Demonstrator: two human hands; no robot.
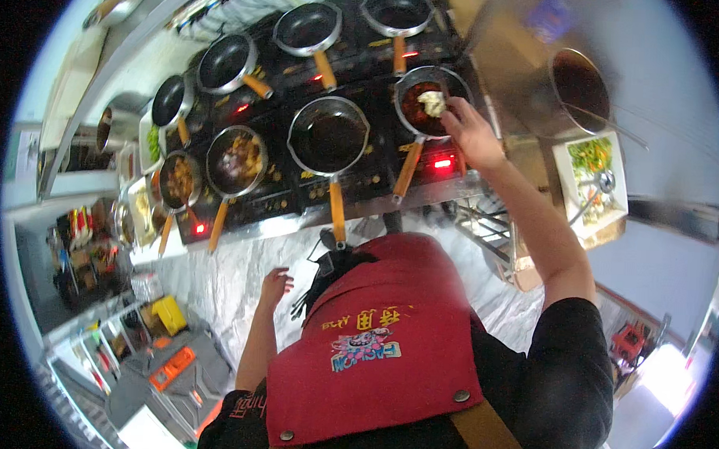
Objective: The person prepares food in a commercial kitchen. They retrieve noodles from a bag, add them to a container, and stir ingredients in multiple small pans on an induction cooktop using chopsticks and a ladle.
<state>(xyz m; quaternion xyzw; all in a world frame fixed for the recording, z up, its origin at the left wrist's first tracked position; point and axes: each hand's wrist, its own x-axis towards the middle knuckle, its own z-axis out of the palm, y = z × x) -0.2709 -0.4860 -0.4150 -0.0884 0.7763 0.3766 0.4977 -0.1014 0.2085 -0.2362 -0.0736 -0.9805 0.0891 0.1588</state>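
My right hand (pixel 472 135) reaches over a frying pan (pixel 399 90) at the right of the front row. Red-brown sauce (pixel 415 112) coats the pan's inside. A pale, lumpy clump of food (pixel 432 104) shows right at my fingertips, above or on the sauce; which of these I cannot tell. The fingers are drawn together, and what they grip is partly hidden. This pan's wooden handle (pixel 407 171) points toward me. My left hand (pixel 276 285) hangs low at my left side, away from the pans, with its fingers loosely apart and nothing in them.
Several wooden-handled pans, including a dark one (pixel 328 135) and one with browned pieces (pixel 237 160), stand on black induction cookers. A tall pot (pixel 579 90) of dark liquid is at the right. Below it sits a white tray (pixel 570 192) of chopped vegetables with a ladle (pixel 605 182).
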